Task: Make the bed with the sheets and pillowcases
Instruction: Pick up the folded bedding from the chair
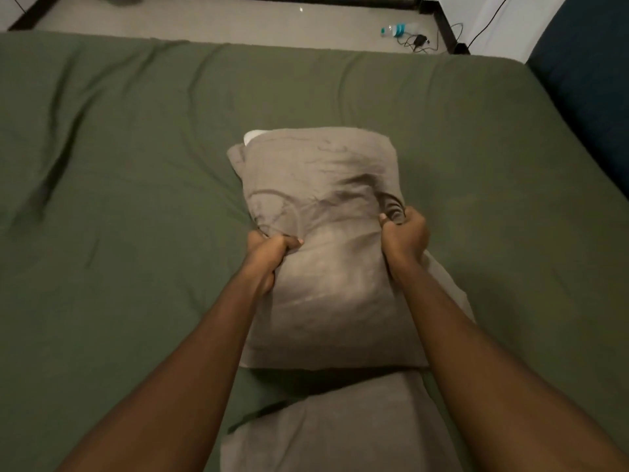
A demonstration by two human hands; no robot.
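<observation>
A pillow in a grey-brown pillowcase (326, 267) is held up above the middle of the bed. A white corner of the pillow (253, 136) shows at the pillowcase's far open end. My left hand (269, 255) grips the pillowcase's left side, fabric bunched in the fist. On the right side, my right hand (405, 233) grips a bunch of the same fabric. A dark green sheet (136, 199) covers the mattress, with creases at the left. A second grey-brown pillow (340, 434) lies flat on the bed just below the held one.
Beyond the bed's far edge is a pale floor with a plastic bottle (394, 30) and a black charger with cable (420, 40). A dark blue upholstered surface (589, 80) borders the bed at the right.
</observation>
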